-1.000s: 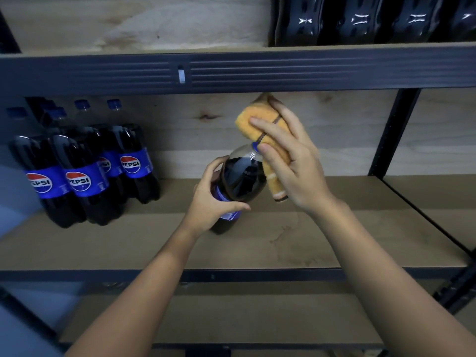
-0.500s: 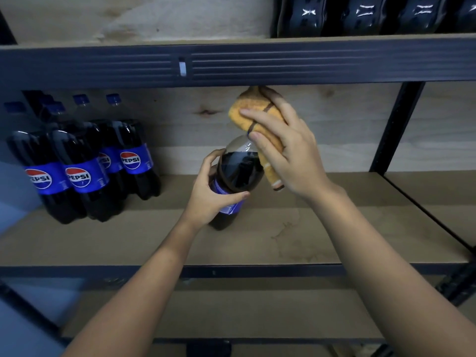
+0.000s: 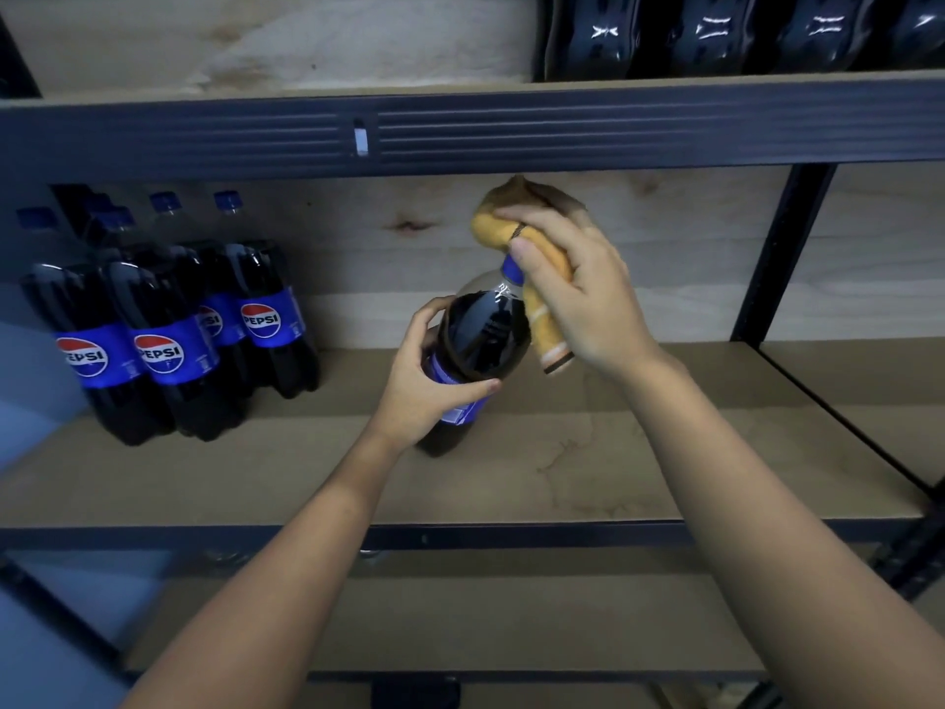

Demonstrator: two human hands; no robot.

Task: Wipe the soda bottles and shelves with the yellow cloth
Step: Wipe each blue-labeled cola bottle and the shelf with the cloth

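On the middle shelf [image 3: 588, 468], the left hand [image 3: 424, 386] grips a tilted soda bottle [image 3: 483, 340] round its label while the right hand [image 3: 583, 294] clutches the yellow cloth [image 3: 516, 237] over the cap, and more bottles [image 3: 169, 324] stand well left of it.

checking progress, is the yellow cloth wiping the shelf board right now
No, the right hand holds the yellow cloth against the cap end of the soda bottle, which the left hand grips, above the shelf board.
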